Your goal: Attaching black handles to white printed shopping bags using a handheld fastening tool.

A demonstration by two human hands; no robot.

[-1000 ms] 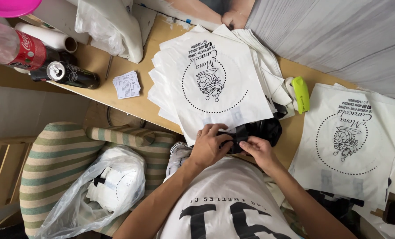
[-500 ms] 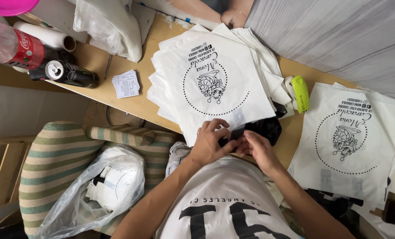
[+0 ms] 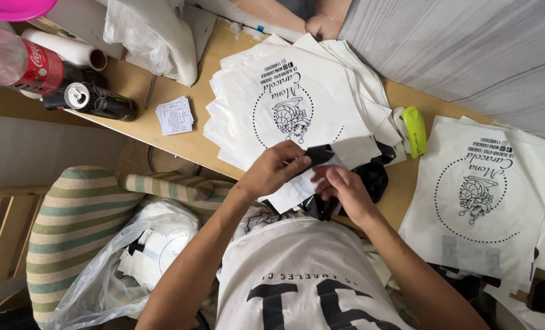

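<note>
My left hand (image 3: 277,167) and my right hand (image 3: 344,189) meet at the near edge of the wooden table (image 3: 162,140), both pinching a black piece of fabric (image 3: 321,157) over the bottom edge of the top white printed bag (image 3: 291,113). That bag lies on a stack of like bags. More black fabric (image 3: 373,177) sits bunched just right of my right hand. A green stapler (image 3: 415,129) lies beyond it.
A second stack of white printed bags (image 3: 486,201) lies at right. A black can (image 3: 95,101), a red-labelled bottle (image 3: 22,64), a paper roll (image 3: 68,49) and small cards (image 3: 175,115) sit at left. A striped chair (image 3: 71,226) holds a plastic bag (image 3: 132,256). Another person's arm (image 3: 291,15) rests at the far edge.
My hands have drawn closer together and lifted the black fabric onto the bag's lower edge, folding it between the fingers.
</note>
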